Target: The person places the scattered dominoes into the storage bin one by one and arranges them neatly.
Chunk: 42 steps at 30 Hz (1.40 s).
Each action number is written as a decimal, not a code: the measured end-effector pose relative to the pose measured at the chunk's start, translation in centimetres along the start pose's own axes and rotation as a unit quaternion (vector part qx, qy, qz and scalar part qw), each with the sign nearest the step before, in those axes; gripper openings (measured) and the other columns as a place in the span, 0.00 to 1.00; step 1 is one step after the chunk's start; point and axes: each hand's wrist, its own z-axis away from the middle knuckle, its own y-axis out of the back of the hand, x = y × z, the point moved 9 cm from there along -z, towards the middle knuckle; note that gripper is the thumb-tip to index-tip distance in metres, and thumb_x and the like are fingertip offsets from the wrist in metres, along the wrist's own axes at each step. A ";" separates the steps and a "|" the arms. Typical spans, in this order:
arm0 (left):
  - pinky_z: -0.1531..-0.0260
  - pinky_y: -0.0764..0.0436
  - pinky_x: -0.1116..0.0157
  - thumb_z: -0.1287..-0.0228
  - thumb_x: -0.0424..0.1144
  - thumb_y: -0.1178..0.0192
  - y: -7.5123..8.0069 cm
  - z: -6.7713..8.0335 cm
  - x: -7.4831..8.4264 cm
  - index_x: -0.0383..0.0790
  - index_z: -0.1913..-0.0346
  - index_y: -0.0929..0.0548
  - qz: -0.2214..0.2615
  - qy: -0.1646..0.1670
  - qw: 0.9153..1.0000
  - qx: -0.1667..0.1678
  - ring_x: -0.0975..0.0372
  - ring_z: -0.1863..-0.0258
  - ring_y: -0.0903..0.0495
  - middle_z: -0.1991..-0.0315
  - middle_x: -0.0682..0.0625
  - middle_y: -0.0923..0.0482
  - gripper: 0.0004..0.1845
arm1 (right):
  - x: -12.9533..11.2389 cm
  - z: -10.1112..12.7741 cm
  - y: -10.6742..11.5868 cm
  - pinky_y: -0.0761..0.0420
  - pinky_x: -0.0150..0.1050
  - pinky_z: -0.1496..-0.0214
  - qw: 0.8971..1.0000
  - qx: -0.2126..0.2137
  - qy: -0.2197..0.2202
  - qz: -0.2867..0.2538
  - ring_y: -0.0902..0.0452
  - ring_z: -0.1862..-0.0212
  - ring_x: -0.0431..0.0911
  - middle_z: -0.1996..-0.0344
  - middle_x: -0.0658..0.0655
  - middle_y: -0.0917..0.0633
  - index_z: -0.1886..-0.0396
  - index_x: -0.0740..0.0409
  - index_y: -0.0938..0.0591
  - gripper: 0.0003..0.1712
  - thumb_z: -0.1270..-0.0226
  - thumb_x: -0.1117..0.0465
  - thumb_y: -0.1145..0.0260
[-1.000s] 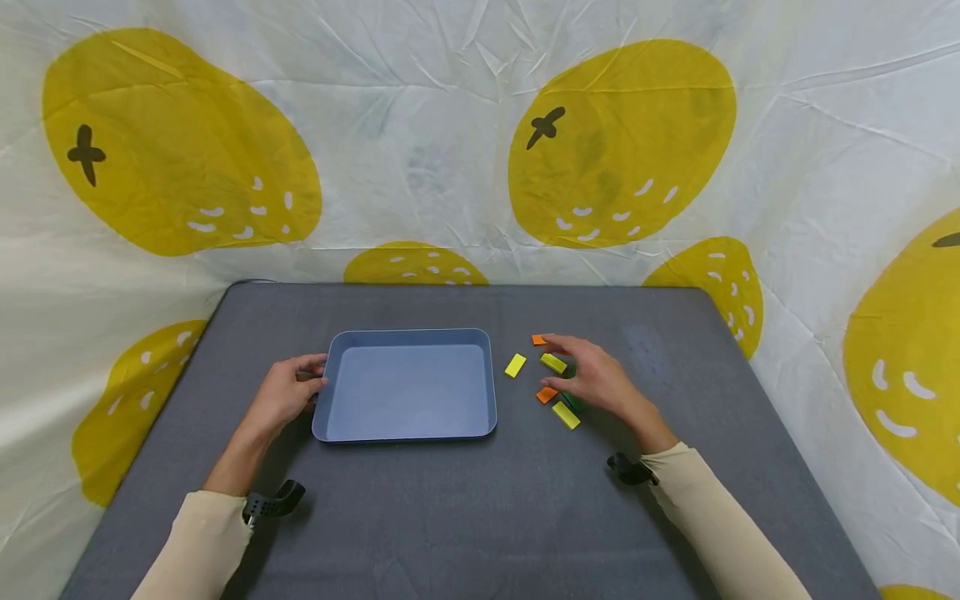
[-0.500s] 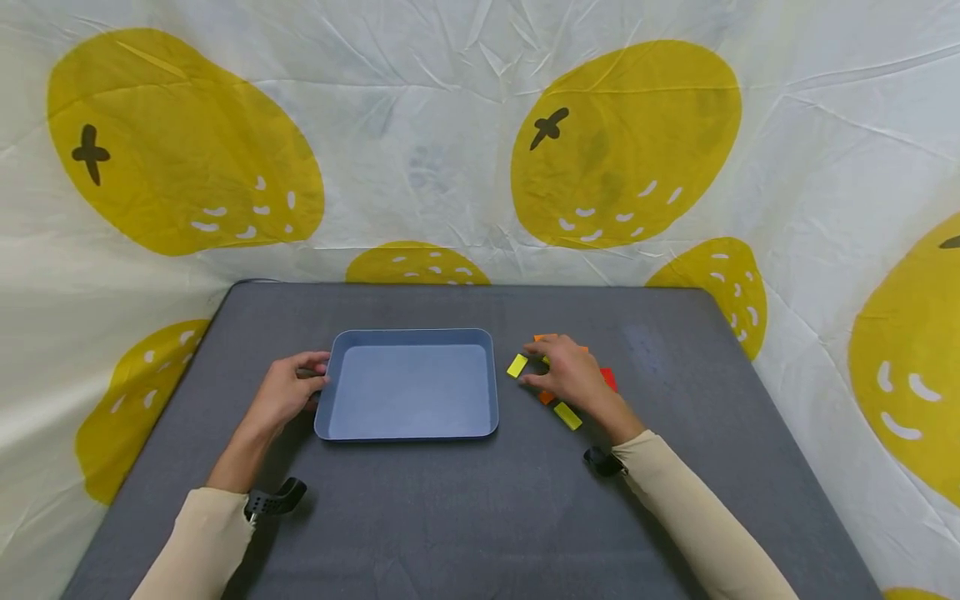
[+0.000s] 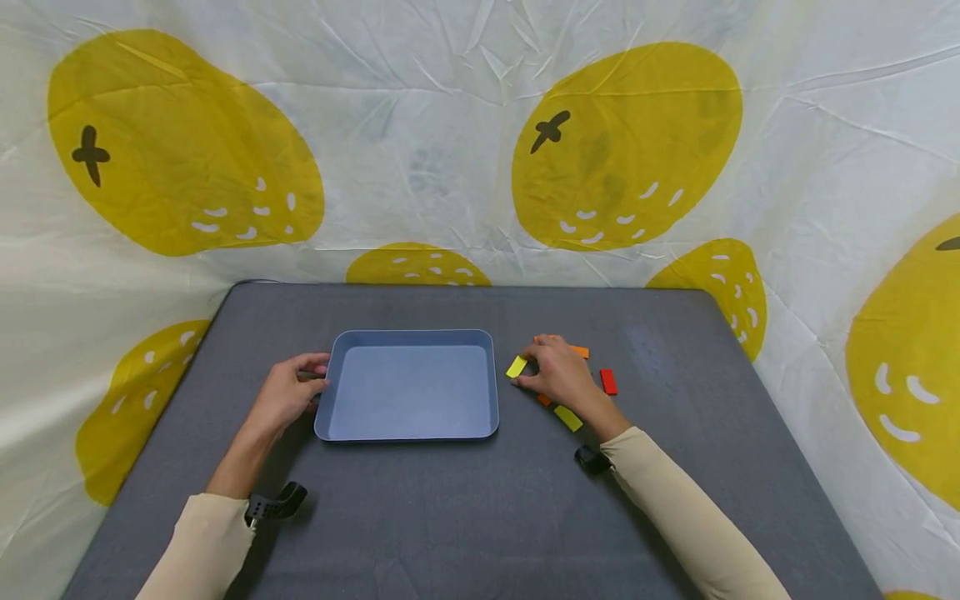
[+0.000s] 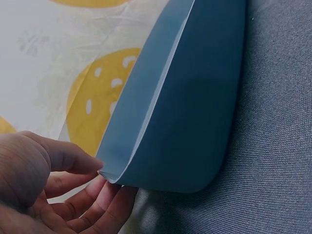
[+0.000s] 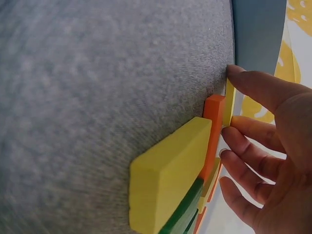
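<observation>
At the tray's left side my left hand (image 3: 283, 392) pinches the rim of the blue-grey rectangular tray (image 3: 405, 437). In the left wrist view the thumb lies on the rim at a corner, with the other fingers (image 4: 109, 209) below it on the outside. Just right of the tray, my right hand (image 3: 558, 371) pinches a small yellow block (image 3: 516, 367), thumb at one end and fingertips at the other. In the right wrist view this yellow block (image 5: 229, 100) shows edge-on between thumb and fingers. The tray's inside is bare.
Beneath and beside the right hand lie a yellow block (image 3: 567, 417), orange blocks (image 3: 578, 352) and green blocks (image 5: 183, 209), partly hidden. A red block (image 3: 608, 382) lies farther right on the dark grey table (image 3: 420, 525). A lemon-patterned cloth (image 3: 427, 150) hangs behind.
My right hand has moved left over the blocks to the leftmost yellow one and closed its fingers on it, uncovering the red block. My left hand has stayed at the tray.
</observation>
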 end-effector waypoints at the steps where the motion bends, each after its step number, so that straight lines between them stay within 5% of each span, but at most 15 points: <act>1: 0.70 0.15 0.60 0.30 0.27 0.42 0.0 0.0 0.0 0.29 0.30 0.28 0.001 -0.001 1.000 0.001 0.45 0.51 0.20 0.43 0.31 0.26 0.26 | -0.1 0.0 0.0 0.22 0.56 0.39 1.000 0.000 0.002 0.000 0.27 0.37 0.62 0.45 0.64 0.17 0.52 0.59 0.12 0.25 0.45 0.48 0.20; 10: 0.70 0.15 0.60 0.30 0.26 0.44 -0.1 0.2 -0.1 0.28 0.31 0.29 0.009 -0.006 1.000 -0.001 0.44 0.51 0.21 0.43 0.30 0.27 0.25 | -0.3 -0.1 -0.1 0.21 0.48 0.52 1.000 -0.001 0.022 -0.006 0.26 0.53 0.54 0.57 0.58 0.17 0.51 0.60 0.12 0.24 0.45 0.53 0.21; 22: 0.71 0.15 0.60 0.31 0.25 0.44 -0.1 0.1 -0.2 0.27 0.31 0.28 0.009 -0.011 1.000 0.003 0.43 0.52 0.20 0.44 0.29 0.27 0.25 | -0.2 0.0 0.1 0.22 0.46 0.51 0.999 -0.020 0.013 -0.040 0.27 0.53 0.52 0.55 0.57 0.18 0.47 0.60 0.13 0.26 0.43 0.54 0.22; 42: 0.65 0.14 0.58 0.28 0.28 0.43 -0.1 -0.1 -0.4 0.31 0.28 0.30 0.015 0.003 1.000 -0.012 0.42 0.46 0.21 0.40 0.31 0.28 0.26 | -5.0 -2.0 3.5 0.19 0.47 0.52 0.995 0.009 0.069 -0.074 0.23 0.48 0.52 0.52 0.54 0.17 0.44 0.54 0.15 0.25 0.41 0.52 0.22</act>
